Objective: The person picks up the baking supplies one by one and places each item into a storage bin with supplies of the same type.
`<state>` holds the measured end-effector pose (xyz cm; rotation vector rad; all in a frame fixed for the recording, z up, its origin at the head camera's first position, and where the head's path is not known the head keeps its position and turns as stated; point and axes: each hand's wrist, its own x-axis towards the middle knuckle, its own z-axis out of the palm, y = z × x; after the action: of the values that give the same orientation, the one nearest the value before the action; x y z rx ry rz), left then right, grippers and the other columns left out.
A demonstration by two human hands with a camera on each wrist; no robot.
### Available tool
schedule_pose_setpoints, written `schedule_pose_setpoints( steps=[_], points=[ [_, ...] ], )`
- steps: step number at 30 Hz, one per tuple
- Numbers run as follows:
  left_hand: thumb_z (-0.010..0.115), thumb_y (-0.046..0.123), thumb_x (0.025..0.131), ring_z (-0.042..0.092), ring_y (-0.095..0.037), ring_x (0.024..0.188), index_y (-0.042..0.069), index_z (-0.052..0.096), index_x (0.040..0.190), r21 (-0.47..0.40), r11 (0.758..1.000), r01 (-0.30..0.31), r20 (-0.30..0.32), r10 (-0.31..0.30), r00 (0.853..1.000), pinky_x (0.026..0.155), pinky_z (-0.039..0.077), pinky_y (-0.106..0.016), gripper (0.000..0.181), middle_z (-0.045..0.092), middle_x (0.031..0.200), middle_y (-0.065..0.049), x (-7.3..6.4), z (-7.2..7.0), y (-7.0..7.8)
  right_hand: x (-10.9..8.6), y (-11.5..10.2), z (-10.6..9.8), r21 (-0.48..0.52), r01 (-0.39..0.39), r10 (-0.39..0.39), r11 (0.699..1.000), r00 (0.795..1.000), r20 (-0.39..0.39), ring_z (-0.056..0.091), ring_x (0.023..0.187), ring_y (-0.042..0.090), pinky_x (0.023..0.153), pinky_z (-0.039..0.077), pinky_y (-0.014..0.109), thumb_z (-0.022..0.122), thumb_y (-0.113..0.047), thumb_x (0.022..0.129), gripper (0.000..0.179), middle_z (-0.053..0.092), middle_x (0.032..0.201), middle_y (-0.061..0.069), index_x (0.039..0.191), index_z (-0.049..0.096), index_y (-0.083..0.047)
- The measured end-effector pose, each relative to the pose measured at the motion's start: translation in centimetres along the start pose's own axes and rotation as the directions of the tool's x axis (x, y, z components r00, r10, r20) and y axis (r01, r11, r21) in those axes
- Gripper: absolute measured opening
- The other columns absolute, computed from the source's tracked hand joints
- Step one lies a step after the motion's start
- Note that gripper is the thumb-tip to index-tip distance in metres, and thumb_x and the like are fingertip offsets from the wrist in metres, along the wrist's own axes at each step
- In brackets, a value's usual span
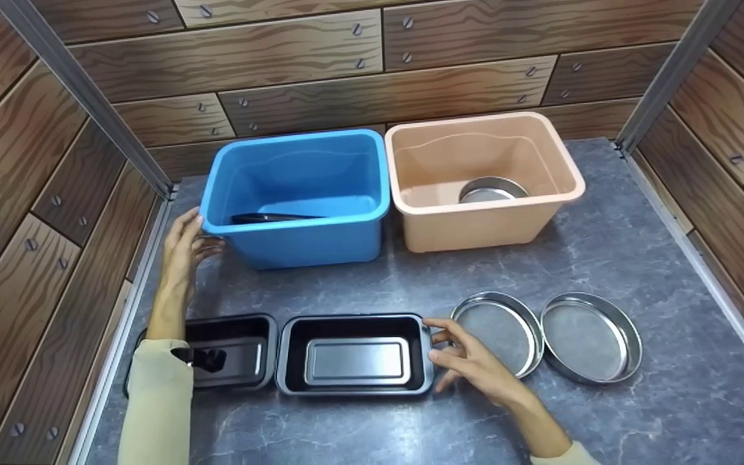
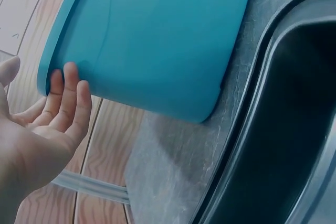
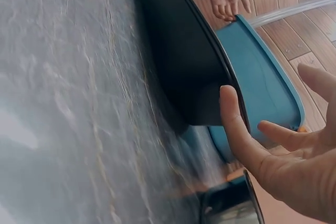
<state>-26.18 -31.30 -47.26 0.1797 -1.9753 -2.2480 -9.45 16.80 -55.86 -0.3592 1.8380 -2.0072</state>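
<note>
My left hand is at the front left corner of a blue plastic bin; its loosely extended fingers touch the outside just under the rim. At the right end of a dark loaf pan, my right hand has its fingers and thumb spread, fingertips right at the rim. That loaf pan holds nothing. A second loaf pan lies to its left, partly hidden by my left sleeve. Inside the blue bin a black object shows only its upper edge.
A peach bin stands right of the blue one, with a round metal pan inside. Two more round pans, a left one and a right one, lie side by side at the right. Wood-patterned walls enclose the grey marbled table.
</note>
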Motion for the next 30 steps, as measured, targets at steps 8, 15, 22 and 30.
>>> schedule_pose_setpoints(
  steps=[8, 15, 22, 30],
  points=[
    [0.064, 0.018, 0.104, 0.068, -0.014, 0.071, 0.005, 0.04, 0.156, -0.089, 0.996, 0.023, 0.009, -0.022, 1.0, 0.074, 0.059, -0.027, 0.059, 0.069, 0.089, 0.001, 0.7, 0.2, -0.3, 0.2, 0.9, 1.1, 0.073, -0.023, 0.026, 0.997, 0.999, -0.047, 0.06, 0.08, 0.025, 0.061, 0.06, 0.062, 0.063, -0.009, 0.103, 0.061, 0.04, 0.111, 0.018, 0.154, 0.032, 0.005],
    [0.073, 0.007, 0.098, 0.068, -0.015, 0.071, 0.013, 0.043, 0.156, -0.153, 0.988, 0.02, -0.002, -0.021, 1.0, 0.076, 0.058, -0.031, 0.066, 0.065, 0.076, 0.0, 0.8, 0.0, -1.1, 0.4, 1.4, 1.8, 0.088, -0.039, 0.045, 0.995, 0.996, -0.076, 0.055, 0.077, 0.018, 0.056, 0.063, 0.048, 0.065, -0.011, 0.102, 0.064, 0.041, 0.102, 0.011, 0.155, 0.033, 0.002],
    [0.071, 0.005, 0.098, 0.066, -0.016, 0.071, 0.015, 0.047, 0.154, -0.215, 0.976, 0.024, 0.005, -0.024, 1.0, 0.073, 0.056, -0.029, 0.062, 0.064, 0.078, 0.0, 1.1, -0.1, -1.6, 0.8, 2.0, 2.4, 0.112, -0.053, 0.065, 0.992, 0.992, -0.11, 0.06, 0.073, 0.021, 0.052, 0.062, 0.044, 0.068, -0.012, 0.1, 0.062, 0.048, 0.105, 0.016, 0.153, 0.039, -0.002],
    [0.07, 0.006, 0.099, 0.067, -0.014, 0.073, 0.013, 0.042, 0.158, -0.204, 0.978, 0.031, 0.024, -0.027, 0.999, 0.074, 0.057, -0.028, 0.065, 0.066, 0.082, 0.0, 1.2, -0.3, -1.7, 1.1, 2.5, 3.2, 0.193, -0.016, 0.05, 0.981, 0.983, -0.175, 0.064, 0.108, 0.042, 0.063, 0.063, 0.038, 0.07, -0.003, 0.096, 0.063, 0.048, 0.133, 0.036, 0.152, 0.04, -0.003]
  ],
)
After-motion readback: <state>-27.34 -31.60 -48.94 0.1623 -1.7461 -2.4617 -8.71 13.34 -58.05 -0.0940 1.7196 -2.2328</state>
